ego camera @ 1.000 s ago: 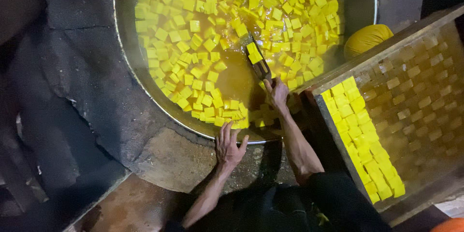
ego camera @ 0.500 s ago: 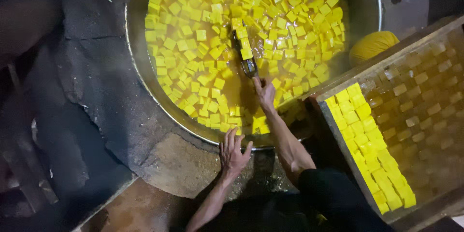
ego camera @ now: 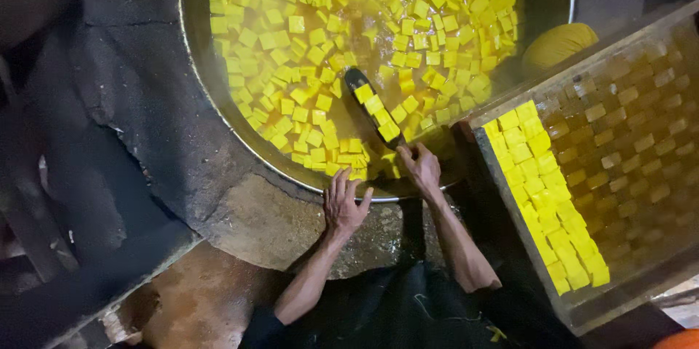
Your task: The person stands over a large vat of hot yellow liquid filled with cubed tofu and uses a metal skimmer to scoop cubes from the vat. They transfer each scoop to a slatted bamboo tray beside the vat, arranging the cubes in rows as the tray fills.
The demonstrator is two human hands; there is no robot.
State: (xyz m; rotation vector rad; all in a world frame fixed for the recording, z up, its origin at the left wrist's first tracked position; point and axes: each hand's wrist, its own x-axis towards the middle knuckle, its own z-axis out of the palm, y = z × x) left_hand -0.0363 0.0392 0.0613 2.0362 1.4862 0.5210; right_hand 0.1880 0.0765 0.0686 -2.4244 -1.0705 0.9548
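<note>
1. The right hand has drawn back toward the near rim of the pan; a second ago it reached further out over the liquid.
2. The spatula now carries a row of yellow cubes along its blade, more than before.
3. The left hand has shifted slightly and rests on the rim, fingers spread.
4. The view has moved, so the tray sits lower right.
</note>
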